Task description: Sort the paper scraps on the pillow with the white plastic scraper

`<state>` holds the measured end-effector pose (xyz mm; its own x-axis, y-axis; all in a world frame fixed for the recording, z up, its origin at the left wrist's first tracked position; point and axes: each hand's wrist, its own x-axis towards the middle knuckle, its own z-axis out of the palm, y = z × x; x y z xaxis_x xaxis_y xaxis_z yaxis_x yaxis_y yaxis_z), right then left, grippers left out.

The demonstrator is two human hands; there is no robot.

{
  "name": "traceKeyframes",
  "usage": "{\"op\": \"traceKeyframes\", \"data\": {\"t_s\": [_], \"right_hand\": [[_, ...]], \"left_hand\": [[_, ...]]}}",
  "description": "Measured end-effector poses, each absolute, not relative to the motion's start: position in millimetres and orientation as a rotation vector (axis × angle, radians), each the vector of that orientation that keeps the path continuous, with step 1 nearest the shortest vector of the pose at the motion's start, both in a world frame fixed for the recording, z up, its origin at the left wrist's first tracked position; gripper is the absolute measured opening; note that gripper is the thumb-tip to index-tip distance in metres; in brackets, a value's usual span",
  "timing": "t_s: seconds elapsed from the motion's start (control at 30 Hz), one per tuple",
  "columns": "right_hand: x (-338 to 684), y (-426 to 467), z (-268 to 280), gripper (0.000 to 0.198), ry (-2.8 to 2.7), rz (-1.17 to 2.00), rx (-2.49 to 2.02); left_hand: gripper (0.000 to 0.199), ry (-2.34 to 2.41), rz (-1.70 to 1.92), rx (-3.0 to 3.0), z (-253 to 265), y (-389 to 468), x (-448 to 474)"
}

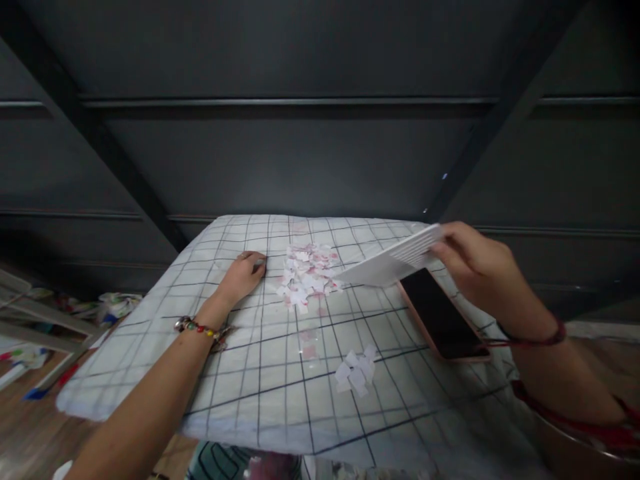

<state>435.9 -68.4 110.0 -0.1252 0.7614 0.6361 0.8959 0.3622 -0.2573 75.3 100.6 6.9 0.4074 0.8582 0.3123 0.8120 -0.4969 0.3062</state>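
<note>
My right hand (473, 263) pinches one end of a thin white flat piece with ridged lines (390, 260); its exact kind is unclear. The piece slants down to the left, and its far end is at the right side of a pile of small white and pink paper pieces (307, 273). Left of that pile, my left hand (243, 275) rests on the checked cloth (235, 387), thumb apart from the fingers and nothing seen in it. A smaller group of white paper pieces (357, 370) lies nearer to me.
A phone with a pink edge (443, 317) lies under my right forearm side. Between the two paper groups is a clear, shiny strip (309, 347). Dark panels (300, 160) rise behind the table. On the left stands a white frame (45, 333).
</note>
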Motion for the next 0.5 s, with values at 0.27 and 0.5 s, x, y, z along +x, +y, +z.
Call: {"op": "traceKeyframes", "data": {"t_s": [0.27,0.5], "right_hand": [[470,-87,98,0.038,-1.705,0.807,-1.543],[461,-85,85,0.047,-1.960,0.817,-1.577]], "left_hand": [[0.035,1.489,0.697,2.527,6,104,76],[0.035,1.453,0.727,2.520,7,103,76]]}}
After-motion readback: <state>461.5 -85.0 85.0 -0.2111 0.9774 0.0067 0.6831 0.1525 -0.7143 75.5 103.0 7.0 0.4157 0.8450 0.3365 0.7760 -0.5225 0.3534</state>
